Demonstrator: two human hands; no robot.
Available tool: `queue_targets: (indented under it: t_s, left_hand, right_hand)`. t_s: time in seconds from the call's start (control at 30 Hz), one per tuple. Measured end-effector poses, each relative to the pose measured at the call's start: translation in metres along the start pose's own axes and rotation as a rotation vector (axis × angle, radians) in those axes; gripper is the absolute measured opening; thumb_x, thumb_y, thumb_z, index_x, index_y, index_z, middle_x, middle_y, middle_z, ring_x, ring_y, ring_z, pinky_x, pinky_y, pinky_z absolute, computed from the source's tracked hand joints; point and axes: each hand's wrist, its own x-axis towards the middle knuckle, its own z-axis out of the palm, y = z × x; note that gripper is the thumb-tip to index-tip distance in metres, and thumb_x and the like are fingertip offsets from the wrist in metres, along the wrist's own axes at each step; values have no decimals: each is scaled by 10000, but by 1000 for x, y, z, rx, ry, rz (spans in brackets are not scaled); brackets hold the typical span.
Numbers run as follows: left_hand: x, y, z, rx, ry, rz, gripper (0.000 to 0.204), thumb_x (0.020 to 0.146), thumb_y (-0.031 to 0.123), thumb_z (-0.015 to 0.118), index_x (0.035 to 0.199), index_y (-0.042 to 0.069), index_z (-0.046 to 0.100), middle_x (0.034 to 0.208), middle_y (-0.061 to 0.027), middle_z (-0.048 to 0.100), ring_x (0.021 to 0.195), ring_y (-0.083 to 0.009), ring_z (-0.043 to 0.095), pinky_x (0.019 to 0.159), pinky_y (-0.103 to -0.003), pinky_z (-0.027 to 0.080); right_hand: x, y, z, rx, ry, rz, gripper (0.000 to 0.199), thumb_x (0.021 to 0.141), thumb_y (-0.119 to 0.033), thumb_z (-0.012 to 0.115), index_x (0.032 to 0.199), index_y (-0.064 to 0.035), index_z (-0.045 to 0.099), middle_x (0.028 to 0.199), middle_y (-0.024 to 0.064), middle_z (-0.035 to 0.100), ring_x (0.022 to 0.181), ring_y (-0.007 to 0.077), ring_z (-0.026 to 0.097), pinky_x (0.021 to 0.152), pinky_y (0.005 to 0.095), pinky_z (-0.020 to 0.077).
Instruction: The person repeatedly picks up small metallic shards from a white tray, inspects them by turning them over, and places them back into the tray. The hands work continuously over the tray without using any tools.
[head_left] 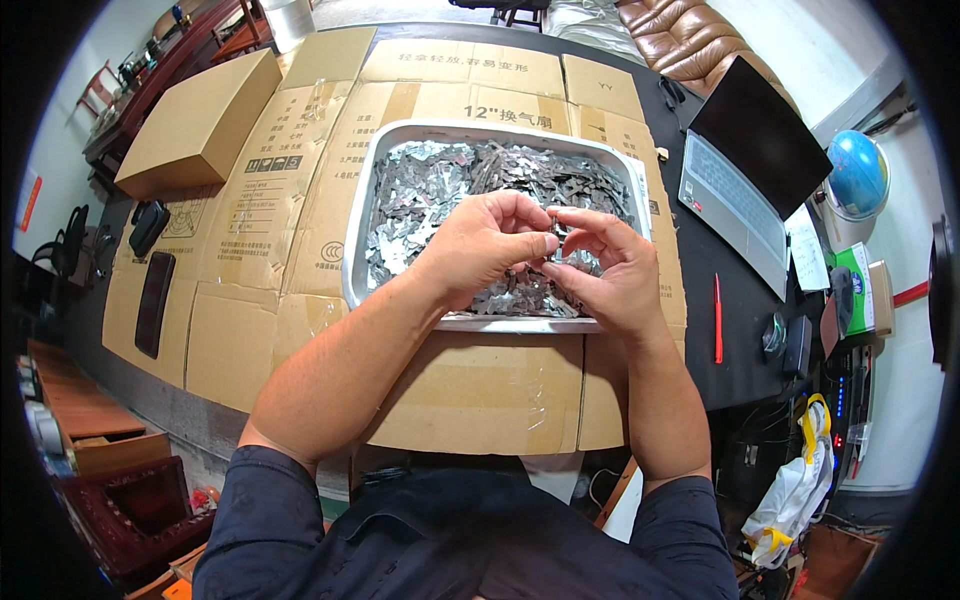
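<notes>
I held both of my hands together above the near half of the shallow rectangular metal tray (352,240), which was full of small flat grey metal pieces (440,180). My left hand (480,250) was curled, and its thumb and fingertips were pinched closed on one small silvery metal piece (556,252). My right hand (612,268) met it from the other side; its thumb and first fingers were also closed on the same piece, so the two hands touched each other at the fingertips. The piece was small and mostly hidden by my fingers, so I could not tell its exact shape.

The tray lay on flattened brown cardboard sheets (470,390) which covered the dark table (720,380). A closed brown cardboard box (200,125) stood at the far left, well apart from the tray. Two black phones (155,300) lay near the left edge of the cardboard. On my right side an open grey laptop (745,170) stood on the table, and a red pen (717,318) lay between it and the table edge near me. A blue globe (857,175) was beyond the laptop.
</notes>
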Motion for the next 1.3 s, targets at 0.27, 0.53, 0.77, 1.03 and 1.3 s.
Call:
queue_targets:
  t_s: [0.27, 0.53, 0.77, 1.03, 1.3]
  left_hand:
    - [2, -1, -3, 6, -1, -18, 170, 938, 51, 812, 1048, 53, 681, 935, -21, 721, 794, -77, 674, 704, -219, 552]
    - [1, 2, -2, -68, 11, -52, 185, 942, 90, 821, 1051, 57, 675, 885, -23, 725, 771, -107, 693, 713, -247, 568]
    - [-1, 4, -1, -7, 39, -52, 166, 952, 86, 809, 1076, 41, 708, 895, -27, 737, 790, -105, 701, 704, -248, 567]
    - [0, -1, 0, 90, 18, 30, 163, 965, 94, 802, 1098, 30, 733, 932, -33, 764, 799, -76, 689, 695, -228, 551]
    - [0, -3, 1, 90, 17, 40, 138, 972, 68, 785, 1060, 44, 681, 878, -26, 744, 768, -67, 669, 671, -219, 530]
  right_hand:
    - [0, -2, 1, 97, -24, 69, 537, 811, 21, 882, 1313, -6, 694, 1128, 65, 713, 1020, 133, 701, 896, 279, 592]
    - [0, 3, 0, 318, -4, 179, 552, 808, 43, 881, 1318, 10, 673, 1155, 58, 700, 1026, 123, 685, 921, 275, 577]
    - [1, 0, 0, 172, -3, 93, 540, 800, 51, 873, 1304, 9, 682, 1117, 56, 707, 1018, 122, 696, 909, 278, 589]
    - [2, 1, 1, -102, 20, -33, 537, 765, 7, 905, 1269, -76, 737, 1058, 56, 746, 949, 131, 732, 749, 276, 647]
    - [1, 7, 1, -114, 34, -35, 520, 740, -27, 937, 1228, -67, 759, 1054, 71, 765, 914, 134, 742, 759, 287, 648]
